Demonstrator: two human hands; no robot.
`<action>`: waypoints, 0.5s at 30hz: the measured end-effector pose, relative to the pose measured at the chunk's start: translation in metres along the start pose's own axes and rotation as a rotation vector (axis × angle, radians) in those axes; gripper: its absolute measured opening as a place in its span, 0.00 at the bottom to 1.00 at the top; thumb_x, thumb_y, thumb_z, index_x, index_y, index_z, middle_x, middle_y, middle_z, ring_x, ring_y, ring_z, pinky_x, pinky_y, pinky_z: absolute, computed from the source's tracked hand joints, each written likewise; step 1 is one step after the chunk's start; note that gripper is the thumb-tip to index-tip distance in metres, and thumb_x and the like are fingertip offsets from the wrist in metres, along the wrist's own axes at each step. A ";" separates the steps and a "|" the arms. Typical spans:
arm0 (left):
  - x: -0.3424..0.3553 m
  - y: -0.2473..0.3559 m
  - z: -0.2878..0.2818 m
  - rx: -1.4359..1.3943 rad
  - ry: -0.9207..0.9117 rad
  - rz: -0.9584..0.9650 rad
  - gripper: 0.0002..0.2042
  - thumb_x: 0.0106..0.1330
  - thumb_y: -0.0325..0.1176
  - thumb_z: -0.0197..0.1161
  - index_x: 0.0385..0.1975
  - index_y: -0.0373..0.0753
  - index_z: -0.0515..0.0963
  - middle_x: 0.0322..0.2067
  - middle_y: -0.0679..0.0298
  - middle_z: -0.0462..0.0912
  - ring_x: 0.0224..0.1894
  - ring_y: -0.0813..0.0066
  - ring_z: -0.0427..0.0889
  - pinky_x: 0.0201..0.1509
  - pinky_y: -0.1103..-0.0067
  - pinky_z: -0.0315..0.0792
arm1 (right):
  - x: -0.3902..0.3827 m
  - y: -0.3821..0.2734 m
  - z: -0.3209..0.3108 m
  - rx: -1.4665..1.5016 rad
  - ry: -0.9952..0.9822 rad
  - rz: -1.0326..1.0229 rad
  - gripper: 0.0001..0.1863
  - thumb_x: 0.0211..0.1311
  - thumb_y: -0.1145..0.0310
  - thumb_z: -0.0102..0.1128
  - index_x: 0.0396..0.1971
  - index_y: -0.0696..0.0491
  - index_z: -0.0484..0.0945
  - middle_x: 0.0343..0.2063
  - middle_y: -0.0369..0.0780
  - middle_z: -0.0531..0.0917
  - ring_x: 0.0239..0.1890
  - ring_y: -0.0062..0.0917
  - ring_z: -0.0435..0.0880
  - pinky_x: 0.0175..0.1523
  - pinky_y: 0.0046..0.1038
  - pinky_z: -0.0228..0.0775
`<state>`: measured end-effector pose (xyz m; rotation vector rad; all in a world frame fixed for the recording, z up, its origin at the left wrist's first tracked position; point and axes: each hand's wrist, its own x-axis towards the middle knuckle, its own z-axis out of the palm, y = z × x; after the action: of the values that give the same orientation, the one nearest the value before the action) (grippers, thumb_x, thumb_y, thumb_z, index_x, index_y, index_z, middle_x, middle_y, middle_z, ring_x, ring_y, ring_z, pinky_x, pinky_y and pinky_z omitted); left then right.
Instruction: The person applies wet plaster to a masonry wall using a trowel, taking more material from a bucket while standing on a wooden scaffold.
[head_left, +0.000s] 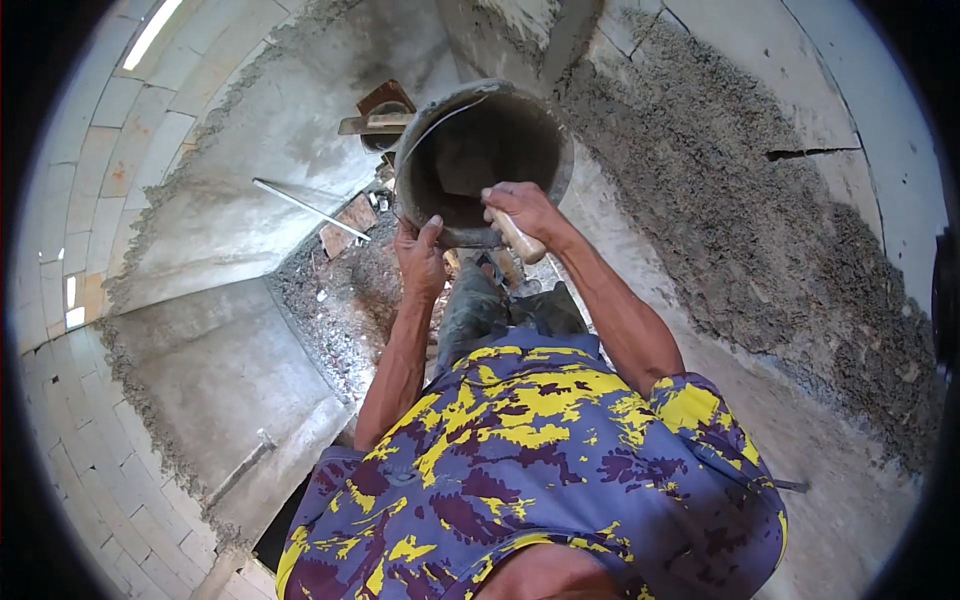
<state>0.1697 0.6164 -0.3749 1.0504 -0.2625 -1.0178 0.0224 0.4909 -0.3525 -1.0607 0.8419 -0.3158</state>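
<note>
A dark, mortar-smeared bucket [567,160] is in front of me, its mouth turned toward me. My left hand [422,258] grips its near left rim, thumb over the edge. My right hand [525,212] is closed round the pale wooden handle of a trowel [522,240] at the near right rim. The trowel's flat blade appears to reach into the bucket, where shadow makes its outline hard to read. How much the bucket contains is also lost in the dark.
Rough wet mortar [740,220] covers much of the right wall. Left of the bucket are a smaller container [380,138] with a wooden board [365,125] across it, and a pale straight rod [312,210]. Rubble [335,290] litters the floor. Block walls [120,150] surround the space.
</note>
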 end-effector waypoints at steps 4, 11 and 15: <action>0.009 -0.004 0.009 -0.019 -0.022 0.101 0.18 0.62 0.22 0.57 0.52 0.36 0.70 0.44 0.63 0.79 0.44 0.75 0.78 0.51 0.78 0.71 | -0.025 -0.017 -0.032 -1.094 0.193 -0.395 0.12 0.59 0.64 0.55 0.31 0.59 0.76 0.24 0.48 0.79 0.24 0.39 0.82 0.29 0.39 0.72; 0.003 -0.015 0.005 0.195 -0.078 0.203 0.22 0.62 0.21 0.56 0.58 0.33 0.67 0.50 0.61 0.77 0.50 0.75 0.75 0.55 0.79 0.68 | -0.064 -0.071 -0.040 -1.550 0.413 -0.575 0.11 0.51 0.70 0.57 0.34 0.58 0.73 0.26 0.51 0.78 0.30 0.46 0.81 0.34 0.44 0.75; -0.006 -0.018 0.025 0.324 -0.103 0.236 0.27 0.61 0.19 0.55 0.63 0.33 0.63 0.52 0.60 0.76 0.52 0.76 0.73 0.56 0.81 0.66 | -0.037 -0.033 -0.047 -1.644 0.316 -0.458 0.08 0.51 0.69 0.55 0.26 0.59 0.77 0.21 0.50 0.79 0.23 0.45 0.81 0.29 0.44 0.75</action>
<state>0.1406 0.6037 -0.3752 1.2263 -0.6371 -0.8317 -0.0309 0.4673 -0.3176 -2.8108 1.1014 -0.1099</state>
